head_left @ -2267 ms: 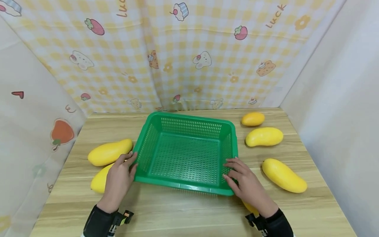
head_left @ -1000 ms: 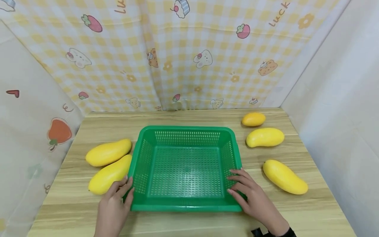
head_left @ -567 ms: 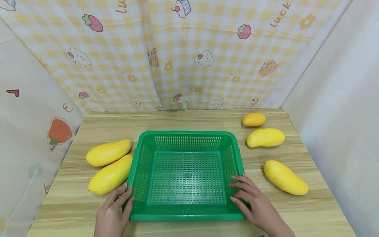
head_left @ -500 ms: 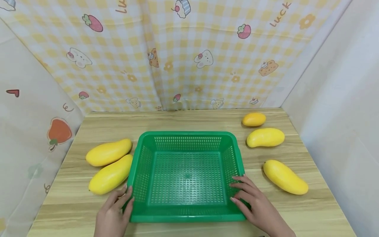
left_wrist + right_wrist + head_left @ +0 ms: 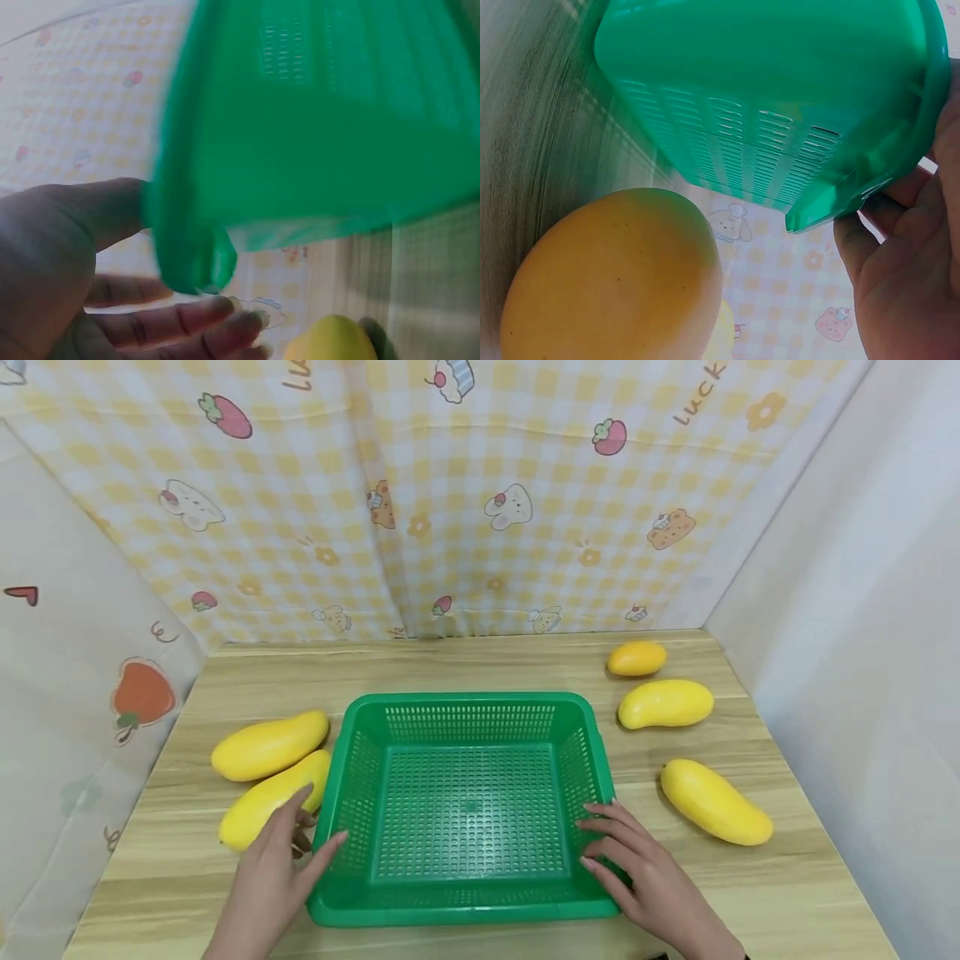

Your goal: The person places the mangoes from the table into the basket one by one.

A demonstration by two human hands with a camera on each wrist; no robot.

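Left of the green basket [image 5: 472, 913], the left hand [image 5: 266, 872] is partly hiding a yellow fruit [image 5: 261, 797], its fingers lying loose, thumb over the basket's edge. The basket is sitting between both hands, the right hand [image 5: 641, 867] gripping its right edge.

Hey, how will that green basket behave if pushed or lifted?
The green basket is probably light for its size, given its perforated walls. Its turned-down rim suggests some stiffness, and its broad base should make tipping unlikely.

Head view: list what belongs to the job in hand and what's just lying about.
In the job: green basket, right hand, left hand.

Apparently just lying about: left yellow fruits, right yellow fruits, small orange fruit.
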